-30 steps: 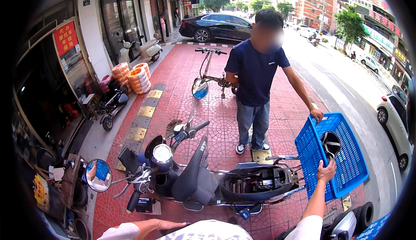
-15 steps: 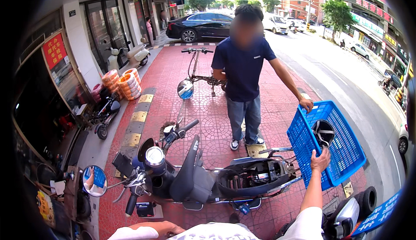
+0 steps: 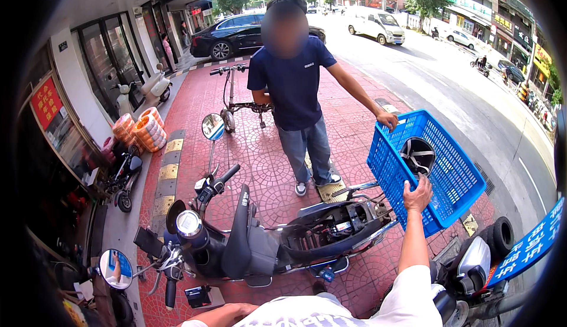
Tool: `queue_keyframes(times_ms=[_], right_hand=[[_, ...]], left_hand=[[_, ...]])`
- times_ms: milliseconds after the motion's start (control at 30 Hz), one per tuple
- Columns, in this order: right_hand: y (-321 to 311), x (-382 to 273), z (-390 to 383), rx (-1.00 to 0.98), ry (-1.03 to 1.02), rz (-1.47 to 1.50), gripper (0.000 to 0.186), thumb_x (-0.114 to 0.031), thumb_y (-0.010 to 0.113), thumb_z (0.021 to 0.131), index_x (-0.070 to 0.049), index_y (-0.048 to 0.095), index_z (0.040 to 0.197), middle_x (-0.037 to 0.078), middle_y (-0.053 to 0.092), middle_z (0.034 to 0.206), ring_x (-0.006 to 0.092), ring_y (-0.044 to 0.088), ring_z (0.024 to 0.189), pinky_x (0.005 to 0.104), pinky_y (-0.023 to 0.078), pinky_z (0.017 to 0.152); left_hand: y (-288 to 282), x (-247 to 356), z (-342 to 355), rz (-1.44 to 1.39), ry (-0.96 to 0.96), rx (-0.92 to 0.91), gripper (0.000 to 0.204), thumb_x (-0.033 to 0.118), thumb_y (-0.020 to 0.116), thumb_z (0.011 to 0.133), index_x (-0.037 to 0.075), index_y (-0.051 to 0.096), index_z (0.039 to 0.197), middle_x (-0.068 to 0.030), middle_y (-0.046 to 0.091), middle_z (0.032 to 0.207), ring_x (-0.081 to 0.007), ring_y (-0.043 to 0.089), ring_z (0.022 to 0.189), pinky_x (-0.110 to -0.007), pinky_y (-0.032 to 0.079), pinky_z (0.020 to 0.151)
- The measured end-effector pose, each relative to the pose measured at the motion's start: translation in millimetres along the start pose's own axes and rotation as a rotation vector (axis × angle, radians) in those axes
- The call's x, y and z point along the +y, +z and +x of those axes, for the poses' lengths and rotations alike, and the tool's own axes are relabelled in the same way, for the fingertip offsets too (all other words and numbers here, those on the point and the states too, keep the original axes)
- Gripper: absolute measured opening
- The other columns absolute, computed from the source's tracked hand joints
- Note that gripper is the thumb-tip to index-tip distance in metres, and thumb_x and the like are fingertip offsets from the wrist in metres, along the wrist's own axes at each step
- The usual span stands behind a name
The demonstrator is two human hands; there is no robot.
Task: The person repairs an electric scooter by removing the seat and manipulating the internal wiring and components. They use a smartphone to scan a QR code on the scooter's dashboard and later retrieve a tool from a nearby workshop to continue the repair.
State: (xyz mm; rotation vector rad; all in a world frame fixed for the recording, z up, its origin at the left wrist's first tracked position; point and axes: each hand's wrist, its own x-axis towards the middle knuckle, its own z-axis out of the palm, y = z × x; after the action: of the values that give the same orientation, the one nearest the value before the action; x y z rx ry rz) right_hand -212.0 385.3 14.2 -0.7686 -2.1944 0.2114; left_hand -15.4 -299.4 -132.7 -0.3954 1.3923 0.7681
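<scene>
My right hand [image 3: 417, 193] grips the near side of a blue plastic crate [image 3: 449, 197] at the rear of a dark scooter [image 3: 257, 256]. A black helmet [image 3: 423, 153] with pale straps lies in the crate. The scooter's rear compartment [image 3: 342, 226] is open, showing parts inside. My left hand [image 3: 239, 310] is low at the lower edge beside my body, its fingers mostly hidden. Facing me, a person [image 3: 292, 90] in a navy T-shirt stands behind the scooter with one hand [image 3: 387, 120] on the crate's far rim.
Behind the person are a folding bike [image 3: 230, 102] and a black car [image 3: 218, 34]. Orange coiled rolls [image 3: 147, 132] and small scooters line the shopfront at left. At lower right are tires [image 3: 502, 235] and a blue sign [image 3: 525, 247]. A road runs along the right.
My view has turned, so the scene shifts left and upward. A white van on the road has come into clearer view. Both hands on the crate stay where they were on it.
</scene>
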Motion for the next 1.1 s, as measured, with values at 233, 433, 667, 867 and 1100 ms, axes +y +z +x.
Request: queue_keyframes(times_ms=[233,433,667,867,1100], right_hand=[[19,19,4,0.008,-0.098,-0.047,0.062,-0.047,0.072,0.093,-0.008,0.064,0.140,0.017,0.066,0.138,0.0385,0.060,0.129,0.0540,0.048,0.104],[27,2,-6,0.164,-0.295,0.001,0.054,-0.039,0.068,0.099,0.000,0.066,0.135,0.022,0.069,0.132,0.0424,0.063,0.123,0.0525,0.048,0.105],[71,-262,-117,-0.783,-0.428,0.686,0.048,-0.012,0.073,0.095,0.003,0.062,0.139,0.020,0.065,0.136,0.0373,0.067,0.114,0.0454,0.052,0.102],[127,-488,-189,-0.765,-1.147,0.716,0.059,-0.011,0.068,0.094,-0.001,0.054,0.150,0.021,0.058,0.148,0.0428,0.057,0.132,0.0477,0.047,0.114],[184,-563,-184,-0.877,-1.495,0.454,0.026,-0.012,0.067,0.090,-0.005,0.068,0.115,0.018,0.073,0.105,0.0384,0.070,0.106,0.0506,0.055,0.091]], left_hand=[[4,24,-58,0.288,0.006,0.277,0.077,0.074,0.047,0.100,0.010,0.072,0.136,-0.0193,0.074,0.120,-0.0384,0.075,0.094,-0.054,0.059,0.084],[16,-40,-179,-0.244,0.559,1.583,0.036,0.022,0.070,0.094,0.001,0.073,0.123,-0.0199,0.074,0.110,-0.0308,0.075,0.096,-0.039,0.059,0.085],[14,-43,-287,0.194,0.265,2.019,0.054,0.021,0.077,0.086,-0.003,0.063,0.133,-0.0172,0.065,0.129,-0.0363,0.061,0.122,-0.049,0.051,0.101],[-46,-50,-250,0.110,-0.172,1.766,0.098,0.034,0.081,0.079,-0.004,0.038,0.159,-0.0227,0.042,0.164,-0.0401,0.030,0.158,-0.055,0.019,0.131],[-73,-60,-257,0.257,-0.097,1.889,0.081,0.022,0.081,0.073,-0.001,0.055,0.147,-0.0212,0.056,0.152,-0.0407,0.049,0.145,-0.052,0.036,0.123]])
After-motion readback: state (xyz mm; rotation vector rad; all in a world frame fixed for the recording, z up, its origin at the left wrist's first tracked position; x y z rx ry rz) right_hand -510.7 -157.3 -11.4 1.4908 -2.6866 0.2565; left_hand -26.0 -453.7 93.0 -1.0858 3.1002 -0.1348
